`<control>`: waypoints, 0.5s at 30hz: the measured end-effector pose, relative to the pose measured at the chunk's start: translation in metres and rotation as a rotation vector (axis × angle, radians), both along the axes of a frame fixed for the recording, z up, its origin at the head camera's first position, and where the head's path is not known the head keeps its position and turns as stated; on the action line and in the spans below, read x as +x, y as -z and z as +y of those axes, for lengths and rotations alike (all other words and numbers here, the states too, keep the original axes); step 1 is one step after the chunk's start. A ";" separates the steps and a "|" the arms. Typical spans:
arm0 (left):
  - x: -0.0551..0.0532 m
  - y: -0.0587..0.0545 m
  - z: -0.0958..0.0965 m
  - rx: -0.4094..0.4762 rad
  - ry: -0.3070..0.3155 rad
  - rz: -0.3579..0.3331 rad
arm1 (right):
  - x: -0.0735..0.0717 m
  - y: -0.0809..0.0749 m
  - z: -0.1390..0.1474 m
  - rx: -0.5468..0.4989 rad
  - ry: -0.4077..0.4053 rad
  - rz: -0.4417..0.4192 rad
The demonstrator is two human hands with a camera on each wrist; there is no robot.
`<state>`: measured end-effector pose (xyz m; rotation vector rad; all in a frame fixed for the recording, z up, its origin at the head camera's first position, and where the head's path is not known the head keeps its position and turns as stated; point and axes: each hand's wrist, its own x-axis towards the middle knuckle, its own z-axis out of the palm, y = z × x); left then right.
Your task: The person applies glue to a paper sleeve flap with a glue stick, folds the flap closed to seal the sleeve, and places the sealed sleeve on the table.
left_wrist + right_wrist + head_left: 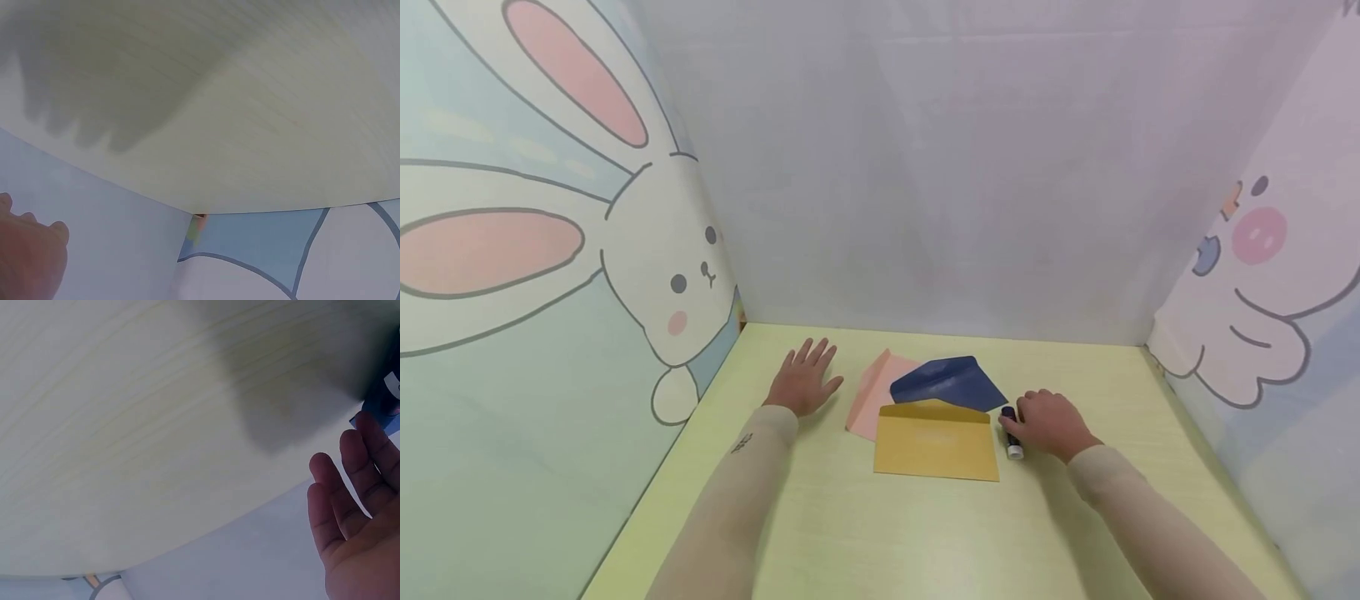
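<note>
In the head view my left hand (pixel 801 387) spreads its fingers over the table, left of the pink envelope (pixel 870 400), holding nothing. Only part of that hand (pixel 31 259) shows in the left wrist view. My right hand (pixel 1051 422) pinches a dark glue stick (pixel 1015 452) with a white end, thumb across it, beside the yellow envelope (pixel 936 450). Fingertips (pixel 369 428) meet the dark barrel at the right wrist view's edge. Behind the yellow envelope lies a navy blue envelope (pixel 947 379), its lower part covered, overlapping the pink one.
The pale wooden table (pixel 895 542) ends at a grey back wall (pixel 925 208). A rabbit-printed panel (pixel 647 275) borders the left side, another cartoon panel (pixel 1262 317) the right. Both sleeved forearms reach in from the front.
</note>
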<state>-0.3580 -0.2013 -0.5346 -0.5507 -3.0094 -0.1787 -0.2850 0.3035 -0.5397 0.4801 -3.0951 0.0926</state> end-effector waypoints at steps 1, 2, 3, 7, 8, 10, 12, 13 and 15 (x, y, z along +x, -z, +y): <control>0.000 0.001 0.000 -0.002 0.000 0.001 | 0.000 0.000 -0.001 0.004 0.002 -0.011; 0.000 0.001 0.000 -0.003 0.000 0.001 | 0.001 -0.001 -0.002 0.008 0.002 -0.017; 0.000 0.002 0.000 -0.004 0.001 0.003 | 0.001 -0.001 -0.003 0.011 0.001 -0.021; 0.000 0.001 0.000 -0.004 0.003 0.003 | 0.002 0.000 -0.004 -0.013 0.002 -0.043; 0.000 0.001 0.001 -0.002 0.003 0.001 | 0.002 0.001 -0.004 -0.024 0.003 -0.051; 0.001 0.000 0.001 0.000 0.002 -0.003 | 0.001 0.003 -0.004 -0.047 0.004 -0.068; 0.002 -0.001 0.002 0.001 0.002 -0.002 | 0.001 0.005 -0.005 -0.063 0.012 -0.086; 0.002 -0.001 0.003 0.001 0.002 -0.001 | 0.000 0.006 -0.005 -0.065 0.009 -0.086; 0.003 -0.002 0.004 0.001 0.001 -0.005 | 0.000 0.006 -0.004 -0.069 0.005 -0.081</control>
